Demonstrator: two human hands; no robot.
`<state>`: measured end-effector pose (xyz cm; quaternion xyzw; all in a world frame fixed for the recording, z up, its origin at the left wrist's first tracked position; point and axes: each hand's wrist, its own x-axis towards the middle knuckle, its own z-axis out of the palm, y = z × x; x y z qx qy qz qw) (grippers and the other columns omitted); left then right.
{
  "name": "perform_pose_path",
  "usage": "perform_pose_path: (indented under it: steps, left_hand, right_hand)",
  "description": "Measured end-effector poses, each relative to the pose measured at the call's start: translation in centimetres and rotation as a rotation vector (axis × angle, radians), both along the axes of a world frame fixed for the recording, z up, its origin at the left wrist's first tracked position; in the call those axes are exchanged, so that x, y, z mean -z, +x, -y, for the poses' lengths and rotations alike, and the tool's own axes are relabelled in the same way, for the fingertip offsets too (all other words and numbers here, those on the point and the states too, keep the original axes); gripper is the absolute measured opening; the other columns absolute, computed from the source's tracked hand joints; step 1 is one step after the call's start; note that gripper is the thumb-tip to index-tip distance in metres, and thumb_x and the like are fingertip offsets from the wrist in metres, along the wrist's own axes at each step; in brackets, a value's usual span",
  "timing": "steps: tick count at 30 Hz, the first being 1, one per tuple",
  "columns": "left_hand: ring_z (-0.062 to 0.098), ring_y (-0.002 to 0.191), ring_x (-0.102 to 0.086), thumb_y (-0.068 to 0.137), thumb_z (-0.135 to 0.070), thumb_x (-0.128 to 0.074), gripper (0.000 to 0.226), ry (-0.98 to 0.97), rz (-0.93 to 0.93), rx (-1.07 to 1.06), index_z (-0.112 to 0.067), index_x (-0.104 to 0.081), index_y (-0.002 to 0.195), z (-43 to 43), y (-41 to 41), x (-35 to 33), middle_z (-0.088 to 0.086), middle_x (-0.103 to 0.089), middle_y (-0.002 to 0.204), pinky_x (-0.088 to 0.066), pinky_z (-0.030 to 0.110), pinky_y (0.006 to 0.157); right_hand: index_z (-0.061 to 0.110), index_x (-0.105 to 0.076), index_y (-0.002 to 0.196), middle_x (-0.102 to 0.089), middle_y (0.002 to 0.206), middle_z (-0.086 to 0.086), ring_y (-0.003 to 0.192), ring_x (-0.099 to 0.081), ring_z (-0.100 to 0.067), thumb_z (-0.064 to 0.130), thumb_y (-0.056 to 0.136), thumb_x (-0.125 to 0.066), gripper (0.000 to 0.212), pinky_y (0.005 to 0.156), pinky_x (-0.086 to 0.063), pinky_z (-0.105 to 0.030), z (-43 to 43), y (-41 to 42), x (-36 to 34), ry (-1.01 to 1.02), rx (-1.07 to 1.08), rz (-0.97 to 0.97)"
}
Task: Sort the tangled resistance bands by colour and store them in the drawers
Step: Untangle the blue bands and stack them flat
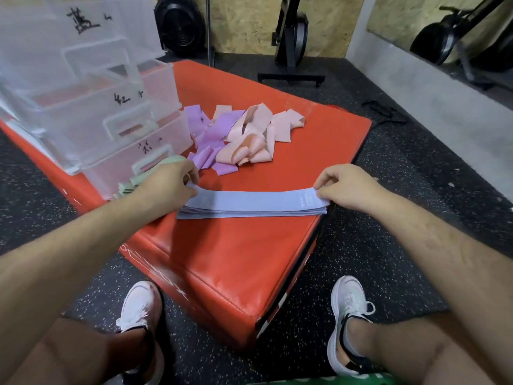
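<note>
A flat stack of blue-grey resistance bands [252,203] lies on the red padded box [238,262] near its front right edge. My left hand [169,184] pinches the left end of the top band. My right hand [344,187] pinches its right end. Behind the stack sits a tangled heap of purple bands [211,137] and peach bands [258,134]. Some pale green bands [136,180] lie by the lowest drawer, partly hidden by my left hand. A clear plastic drawer unit [91,107] with handwritten labels stands at the box's left, its drawers pulled out.
The box rests on a dark speckled rubber floor [388,245]. My two white shoes [349,323] flank its near corner. A black exercise machine stand [291,73] and a fan wheel [180,26] are at the back wall. A grey ledge [444,107] runs along the right.
</note>
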<state>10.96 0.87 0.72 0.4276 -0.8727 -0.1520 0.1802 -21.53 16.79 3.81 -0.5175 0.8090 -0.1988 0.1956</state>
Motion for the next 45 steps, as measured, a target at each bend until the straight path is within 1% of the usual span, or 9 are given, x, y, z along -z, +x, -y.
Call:
perform_pose_path:
  steps: [14, 19, 24, 30, 33, 36, 38, 41, 45]
  left_hand:
    - [0.027, 0.097, -0.052, 0.073, -0.018, -0.081, 0.018, -0.062, 0.153, -0.033, -0.015, -0.068, 0.087, 0.4, -0.4, 1.6, 0.006, -0.051, 0.102, -0.047, 0.039, 0.088]
    - [0.034, 0.102, -0.055, 0.079, -0.028, -0.073, 0.013, -0.141, 0.193, -0.009, -0.019, -0.071, 0.089, 0.2, -1.5, 0.5, 0.008, -0.055, 0.099, -0.048, 0.044, 0.089]
    - [0.033, 0.111, -0.055, 0.088, -0.031, -0.064, 0.023, -0.156, 0.153, -0.018, -0.017, -0.069, 0.105, 0.5, -4.9, -0.3, 0.009, -0.06, 0.111, -0.045, 0.039, 0.092]
    - [0.034, 0.112, -0.053, 0.08, -0.036, -0.075, 0.041, -0.03, 0.134, -0.041, -0.012, -0.064, 0.112, 4.2, -8.1, -0.8, 0.013, -0.059, 0.116, -0.045, 0.041, 0.094]
    - [0.035, 0.103, -0.057, 0.081, -0.023, -0.067, 0.028, 0.036, 0.054, -0.119, -0.008, -0.062, 0.104, 6.3, -9.4, -1.1, 0.016, -0.06, 0.11, -0.045, 0.035, 0.081]
    - [0.032, 0.1, -0.057, 0.084, -0.024, -0.065, 0.026, 0.092, -0.027, -0.174, -0.005, -0.062, 0.102, 7.5, -10.5, -1.1, 0.013, -0.059, 0.107, -0.045, 0.034, 0.08]
    - [0.03, 0.101, -0.057, 0.084, -0.018, -0.064, 0.018, 0.105, -0.053, -0.199, -0.009, -0.063, 0.099, 8.0, -11.1, -0.9, 0.011, -0.061, 0.107, -0.045, 0.033, 0.08]
    - [0.029, 0.099, -0.061, 0.086, -0.017, -0.059, 0.014, 0.118, -0.053, -0.206, -0.011, -0.064, 0.098, 8.7, -11.9, -0.3, 0.008, -0.065, 0.104, -0.047, 0.032, 0.078]
    - [0.036, 0.11, -0.06, 0.095, -0.022, -0.048, 0.027, 0.083, 0.005, -0.223, -0.011, -0.057, 0.118, 9.2, -12.7, 0.7, 0.013, -0.066, 0.114, -0.049, 0.042, 0.092]
  right_hand:
    - [0.032, -0.07, 0.076, -0.048, 0.099, 0.007, 0.077, -0.058, -0.013, 0.023, 0.082, -0.067, 0.011, 0.062, -0.043, -0.028, 0.1, -0.4, 1.3, 0.106, -0.109, -0.27]
    - [0.035, -0.068, 0.085, -0.05, 0.095, 0.008, 0.086, -0.056, -0.015, 0.04, 0.089, -0.059, 0.012, 0.08, -0.052, -0.037, 1.4, 0.9, 0.9, -0.031, -0.127, -0.332]
    - [0.032, -0.07, 0.095, -0.053, 0.094, 0.005, 0.092, -0.057, -0.019, 0.035, 0.092, -0.057, 0.014, 0.08, -0.051, -0.038, 5.4, 4.4, 0.5, -0.171, -0.219, -0.274]
    - [0.031, -0.063, 0.125, -0.049, 0.134, 0.002, 0.125, -0.04, -0.029, 0.022, 0.083, -0.061, 0.042, 0.094, -0.049, -0.043, 11.8, 7.8, 0.8, -0.271, -0.266, -0.35]
    - [0.038, -0.049, 0.141, -0.038, 0.149, 0.005, 0.133, -0.033, -0.029, 0.025, 0.081, -0.066, 0.063, 0.099, -0.047, -0.041, 14.9, 8.5, 1.8, -0.195, -0.324, -0.392]
    - [0.035, -0.053, 0.137, -0.045, 0.14, -0.001, 0.129, -0.036, -0.031, 0.025, 0.086, -0.067, 0.055, 0.098, -0.044, -0.039, 16.8, 8.2, 3.7, -0.062, -0.329, -0.334]
    - [0.029, -0.065, 0.116, -0.054, 0.119, -0.005, 0.115, -0.046, -0.028, 0.017, 0.088, -0.06, 0.031, 0.085, -0.048, -0.037, 17.5, 7.8, 4.3, -0.075, -0.264, -0.272]
    - [0.015, -0.061, 0.093, -0.064, 0.109, -0.012, 0.106, -0.059, -0.035, 0.011, 0.088, -0.055, 0.009, 0.071, -0.04, -0.032, 18.9, 6.4, 4.0, -0.155, -0.091, -0.218]
    - [0.011, -0.057, 0.126, -0.065, 0.119, -0.012, 0.111, -0.061, -0.034, 0.014, 0.095, -0.057, 0.032, 0.074, -0.042, -0.029, 19.2, 4.4, 2.8, -0.191, 0.08, -0.091]
